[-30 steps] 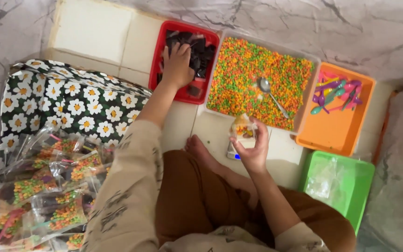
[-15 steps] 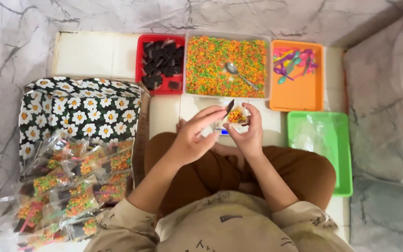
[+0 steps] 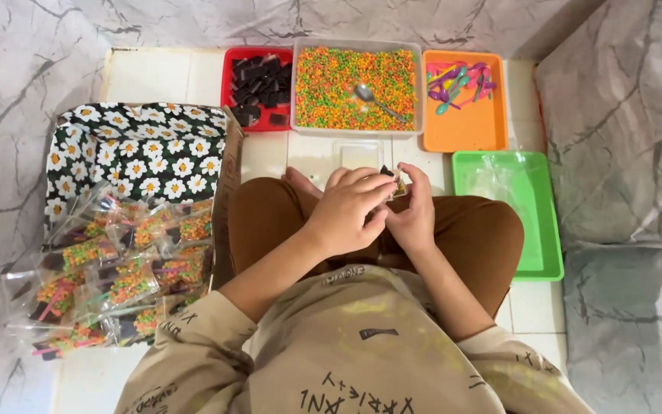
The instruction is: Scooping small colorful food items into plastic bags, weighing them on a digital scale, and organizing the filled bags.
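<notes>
Grip: both hands closed on one small clear packet (image 3: 394,182), held above the lap; a dark piece shows at its top.
Left hand (image 3: 346,211): fingers curled over the packet from the left.
Right hand (image 3: 415,211): pinching the packet's right side.
Far left: filled packets (image 3: 109,268) piled beside a daisy-print cloth (image 3: 143,149).
Back row: red tray (image 3: 258,86) of dark pieces, clear tub (image 3: 358,126) of coloured grains with a spoon (image 3: 375,98), orange tray (image 3: 465,130) of small plastic spoons.
Right: green tray (image 3: 530,207) of clear bags.

Head view, steeply down, close overhead
</notes>
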